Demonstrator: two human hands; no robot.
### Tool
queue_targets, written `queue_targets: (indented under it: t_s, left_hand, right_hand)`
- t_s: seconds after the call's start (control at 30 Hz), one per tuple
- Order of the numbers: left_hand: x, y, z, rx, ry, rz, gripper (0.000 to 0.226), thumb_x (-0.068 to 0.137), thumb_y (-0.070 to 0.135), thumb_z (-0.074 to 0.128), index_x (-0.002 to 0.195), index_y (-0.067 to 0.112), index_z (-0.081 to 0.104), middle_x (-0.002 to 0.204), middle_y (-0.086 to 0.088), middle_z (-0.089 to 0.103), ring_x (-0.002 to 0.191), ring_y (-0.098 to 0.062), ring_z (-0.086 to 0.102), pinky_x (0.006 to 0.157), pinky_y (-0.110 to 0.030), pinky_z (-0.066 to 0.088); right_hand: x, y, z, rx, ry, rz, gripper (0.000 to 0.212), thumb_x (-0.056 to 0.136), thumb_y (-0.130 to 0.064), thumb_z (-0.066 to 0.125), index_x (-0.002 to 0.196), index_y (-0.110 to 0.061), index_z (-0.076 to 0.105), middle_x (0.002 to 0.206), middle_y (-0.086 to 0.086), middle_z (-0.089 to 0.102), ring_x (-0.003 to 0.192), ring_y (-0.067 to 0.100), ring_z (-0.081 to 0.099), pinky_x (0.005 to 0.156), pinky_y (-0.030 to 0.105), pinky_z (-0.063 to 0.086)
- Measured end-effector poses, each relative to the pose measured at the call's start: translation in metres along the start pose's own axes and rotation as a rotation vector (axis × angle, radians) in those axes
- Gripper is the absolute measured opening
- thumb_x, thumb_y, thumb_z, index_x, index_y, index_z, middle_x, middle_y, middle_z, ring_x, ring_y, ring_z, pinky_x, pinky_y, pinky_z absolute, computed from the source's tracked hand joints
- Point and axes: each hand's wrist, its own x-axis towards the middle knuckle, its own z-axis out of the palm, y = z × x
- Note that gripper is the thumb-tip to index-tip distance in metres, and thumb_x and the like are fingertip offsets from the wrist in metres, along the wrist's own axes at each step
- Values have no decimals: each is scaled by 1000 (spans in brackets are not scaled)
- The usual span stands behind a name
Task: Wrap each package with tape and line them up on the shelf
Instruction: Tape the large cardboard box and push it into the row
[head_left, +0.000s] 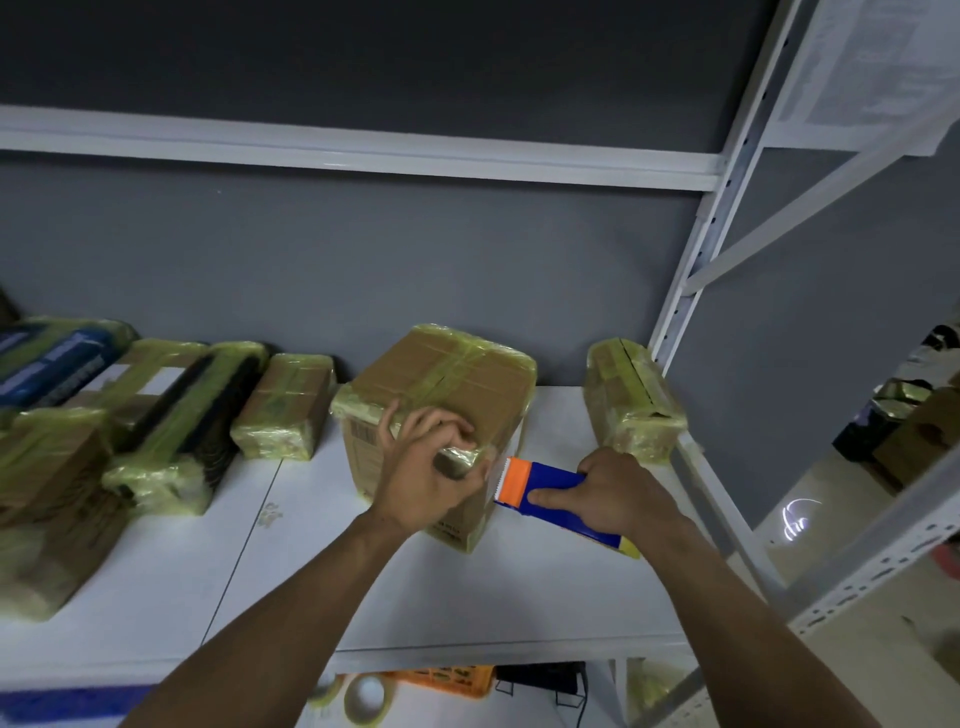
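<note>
package w/ l hand curled, pinching tape at its corner, r hand gripping tape dispenser.

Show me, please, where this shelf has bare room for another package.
The shelf is bare along its front edge, before the big box. A strip separates that box from the small parcel. The left row is crowded; the right hand fills the right gap.
</note>
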Motion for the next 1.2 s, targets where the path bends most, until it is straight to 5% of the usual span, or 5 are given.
queue_targets:
  t_s: [0.27,0.4,0.67,1.07,1.2]
  left_hand:
    - [-2,-6,11,21,33,-16,39,69,63,80,74,37,51,93,29,63,100,4,52,120,-35,7]
    - [0,-3,14,3,44,-30,47,69,57,82,82,52,37,91,27,64,95,-1,52,117,-31,8]
    - [0,6,15,19,15,-120,35,70,57,76,80,48,44,86,24,64,95,-4,50,110,-27,10]
    - [-31,22,-15,218,54,-158,43,70,47,80,79,46,37,84,29,45,90,3,35,102,-23,8]
    - [-39,17,-41,330,108,-269,41,66,44,79,76,40,40,83,24,51,89,-3,39,93,-34,15]
  right_hand:
    - [7,-16,10,-88,38,-8,73,63,-90,67,87,-22,55,80,-5,61,72,12,61,58,27,42]
    - [2,-20,17,-165,118,-24,71,68,-91,60,84,-23,46,83,-7,58,76,14,61,62,29,43]
    - [-7,-22,25,-245,258,-75,65,80,-84,57,97,-22,51,102,-1,65,93,23,67,71,32,44]
    - [-6,-20,39,-75,210,-32,63,80,-85,54,80,-22,48,77,-7,57,76,20,64,65,32,51]
    - [-9,-29,49,10,175,-90,64,80,-84,55,79,-21,55,75,-4,62,68,16,64,64,32,56]
